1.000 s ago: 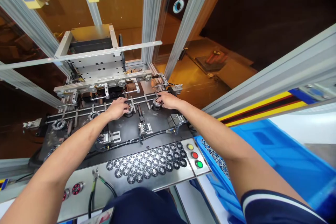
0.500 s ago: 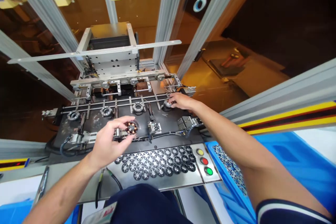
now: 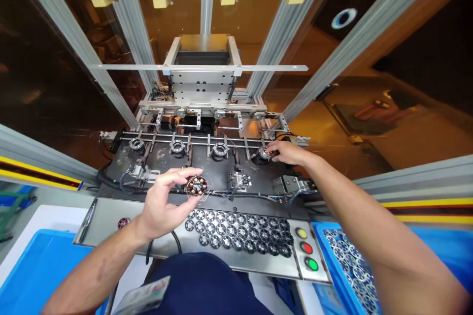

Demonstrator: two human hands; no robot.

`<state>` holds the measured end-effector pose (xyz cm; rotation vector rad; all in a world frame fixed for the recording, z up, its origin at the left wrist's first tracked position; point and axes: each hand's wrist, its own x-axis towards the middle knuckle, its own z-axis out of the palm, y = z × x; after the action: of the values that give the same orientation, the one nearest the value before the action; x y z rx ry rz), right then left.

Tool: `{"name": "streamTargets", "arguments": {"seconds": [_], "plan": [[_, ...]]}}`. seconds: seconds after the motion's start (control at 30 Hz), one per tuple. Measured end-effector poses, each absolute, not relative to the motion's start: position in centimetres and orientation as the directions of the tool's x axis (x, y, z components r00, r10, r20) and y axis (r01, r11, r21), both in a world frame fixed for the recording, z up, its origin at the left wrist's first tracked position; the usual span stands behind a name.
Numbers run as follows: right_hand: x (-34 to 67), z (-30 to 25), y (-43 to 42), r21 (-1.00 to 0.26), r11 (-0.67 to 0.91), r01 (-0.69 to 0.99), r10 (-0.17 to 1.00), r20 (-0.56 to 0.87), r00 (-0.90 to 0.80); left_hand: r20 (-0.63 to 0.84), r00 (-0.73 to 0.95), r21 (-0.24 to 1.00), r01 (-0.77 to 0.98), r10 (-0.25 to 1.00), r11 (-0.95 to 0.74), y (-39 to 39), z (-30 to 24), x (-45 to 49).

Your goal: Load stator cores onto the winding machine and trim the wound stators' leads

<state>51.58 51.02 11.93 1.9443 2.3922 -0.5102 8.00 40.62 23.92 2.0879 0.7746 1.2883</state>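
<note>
My left hand [image 3: 162,203] pinches a round copper-wound stator [image 3: 196,186] by its edge and holds it in the air above the steel front panel [image 3: 103,216]. Thin wire ends trail from the stator. My right hand [image 3: 288,152] reaches to the rightmost round fixture [image 3: 264,153] on the black machine bed, fingers closed on a wound stator seated there. Three other ring fixtures [image 3: 178,147] sit bare along the rail to the left.
Rows of several unwound black stator cores [image 3: 240,229] lie on the steel panel. Yellow, red and green buttons [image 3: 306,248] stand at its right end. A blue crate [image 3: 353,270] with metal rings is at the right, another blue crate [image 3: 40,270] at the left. Aluminium frame posts surround the machine.
My left hand lifted a wound stator off a middle fixture and drew it back toward me above the front panel. My right hand stayed at the rightmost fixture. The view swung left.
</note>
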Motion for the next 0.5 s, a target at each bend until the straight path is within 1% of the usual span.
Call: {"name": "streamTargets", "arguments": {"seconds": [0.2,0.3,0.37,0.43,0.47,0.5], "plan": [[51.4,12.4,51.0,-0.232,0.111,0.966,0.973,-0.174,-0.154,0.598,0.316,0.714,0.208,0.737,-0.669,39.2,24.1,6.7],[51.0,13.8,49.5,-0.253,0.1,0.962,0.982,-0.132,-0.137,0.572,0.228,0.741,0.267,0.788,-0.615,37.6,22.8,4.2],[49.2,15.2,47.3,-0.278,0.118,0.953,0.988,-0.065,-0.142,0.493,0.086,0.782,0.392,0.866,-0.485,35.6,20.6,1.1],[45.2,16.4,44.3,-0.348,0.194,0.917,0.981,0.046,-0.19,0.361,-0.118,0.803,0.544,0.925,-0.244,32.9,17.5,-2.6],[42.3,16.7,42.5,-0.461,0.294,0.838,0.956,0.159,-0.248,0.285,-0.221,0.786,0.611,0.933,-0.095,31.3,15.7,-4.4],[38.9,16.8,40.6,-0.537,0.385,0.75,0.923,0.22,-0.317,0.243,-0.287,0.772,0.636,0.927,-0.005,29.7,13.9,-6.2]]}}
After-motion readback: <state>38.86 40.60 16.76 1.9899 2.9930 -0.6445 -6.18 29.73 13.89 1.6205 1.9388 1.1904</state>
